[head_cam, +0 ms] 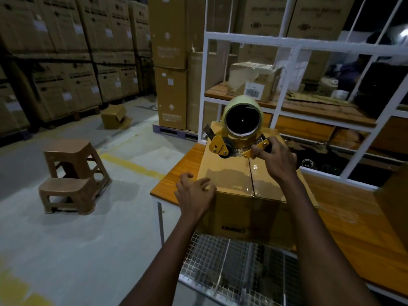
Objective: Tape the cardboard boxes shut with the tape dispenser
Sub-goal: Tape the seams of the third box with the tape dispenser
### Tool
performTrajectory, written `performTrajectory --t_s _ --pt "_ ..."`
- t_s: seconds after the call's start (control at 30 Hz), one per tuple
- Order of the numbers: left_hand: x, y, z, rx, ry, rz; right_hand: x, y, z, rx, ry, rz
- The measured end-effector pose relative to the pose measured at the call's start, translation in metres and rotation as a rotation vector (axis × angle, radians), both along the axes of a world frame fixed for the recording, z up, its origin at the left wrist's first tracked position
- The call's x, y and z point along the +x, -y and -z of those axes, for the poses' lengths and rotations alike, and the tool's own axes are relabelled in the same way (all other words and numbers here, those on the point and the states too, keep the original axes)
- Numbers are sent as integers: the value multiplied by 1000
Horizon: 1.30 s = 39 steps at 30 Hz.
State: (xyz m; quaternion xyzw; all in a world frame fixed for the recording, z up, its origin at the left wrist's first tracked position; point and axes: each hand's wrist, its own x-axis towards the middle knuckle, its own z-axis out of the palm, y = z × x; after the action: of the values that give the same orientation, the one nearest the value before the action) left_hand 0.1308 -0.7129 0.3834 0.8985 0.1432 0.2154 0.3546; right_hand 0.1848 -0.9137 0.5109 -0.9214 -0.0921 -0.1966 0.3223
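Left hand (194, 193) rests half-spread on the cardboard box (231, 180), print (233, 229) apparently illegible; right hand (276, 160) grips the tape dispenser (240, 127).

Wood-top table (176, 171) w/ white legs, ctr-right of frame: one closed cardboard box (231, 186) sits on its near-left corner. Concrete floor (66, 250), left side: two brown plastic stools (72, 173), short one just in front of tall one; small open box (113, 117) farther back; pallet (174, 130) at upper ctr w/ stacked cartons (170, 85). Shelf board (313, 108), upper right, holds a torn box (254, 81) w/ barcode label.
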Motion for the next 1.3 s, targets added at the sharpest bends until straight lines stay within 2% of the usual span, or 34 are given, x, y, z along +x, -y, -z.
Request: performTrajectory --t_s 0.07,0.1,0.17,0.23,0.3,0.4,0.6,0.8,1.0,1.13,1.3 --pt "4 6 -26 -317 192 41 -1 4 -13 14 19 -28" --pt "8 11 -41 -563 204 109 0 5 -18 14 32 -36" --pt "16 22 -65 -1135 24 244 3 6 -26 0 51 -40" --pt "20 28 -76 -1573 -207 376 6 6 -31 -7 65 -44" --pt "26 32 -74 -1778 -286 473 7 5 -30 -8 65 -42" --pt "31 36 -72 -1936 -241 484 6 3 -26 -8 63 -40" --pt "33 41 -73 -2005 -58 297 2 0 -22 -14 74 -15" --pt "27 36 -79 -2019 3 204 5 -2 -15 21 90 -7" --pt "19 17 -63 -1748 44 129 -1 5 -6 173 133 12" --pt "10 -4 -43 -1557 89 17 5 9 -13 78 114 -16" --pt "8 -33 -32 -1314 74 10 0 8 24 57 8 -45"
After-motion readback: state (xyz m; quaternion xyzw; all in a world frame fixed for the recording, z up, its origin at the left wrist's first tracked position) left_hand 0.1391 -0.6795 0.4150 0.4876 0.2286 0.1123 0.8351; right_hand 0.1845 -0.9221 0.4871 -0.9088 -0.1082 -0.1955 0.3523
